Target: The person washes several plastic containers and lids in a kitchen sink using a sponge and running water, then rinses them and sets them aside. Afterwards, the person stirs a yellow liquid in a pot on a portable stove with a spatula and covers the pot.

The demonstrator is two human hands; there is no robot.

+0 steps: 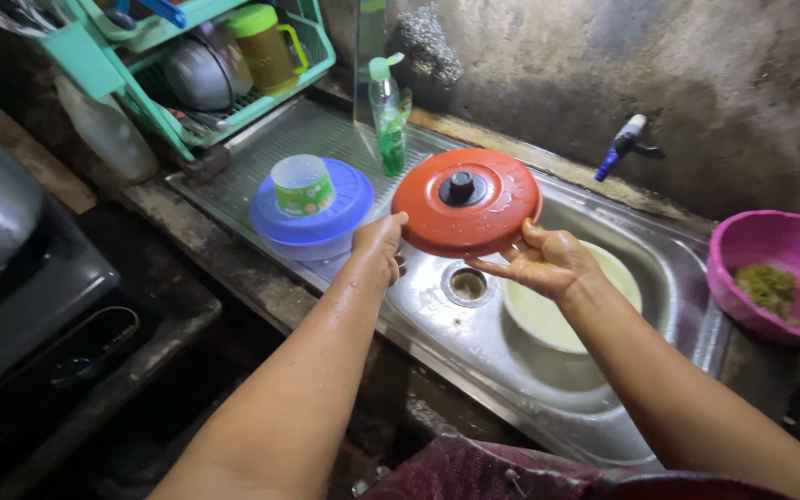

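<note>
Lid (467, 202) held over sink (604, 417), wet.
Left hand (380, 243) and right hand (545, 261) each grip its rim; pale bowl (557, 319) in the sink, blue bowl (312, 222) on drainboard.

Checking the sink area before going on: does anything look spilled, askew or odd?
Nothing looks spilled or broken. The wet red lid is held tilted over the sink by the left hand and right hand.

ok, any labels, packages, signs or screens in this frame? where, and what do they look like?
Cup: upside down on the blue lidded bowl on the drainboard, translucent, wrapped in a green printed label.
Bottle: upright behind the sink, clear with green liquid, a small label on its front.
No signs or screens in view.
</note>
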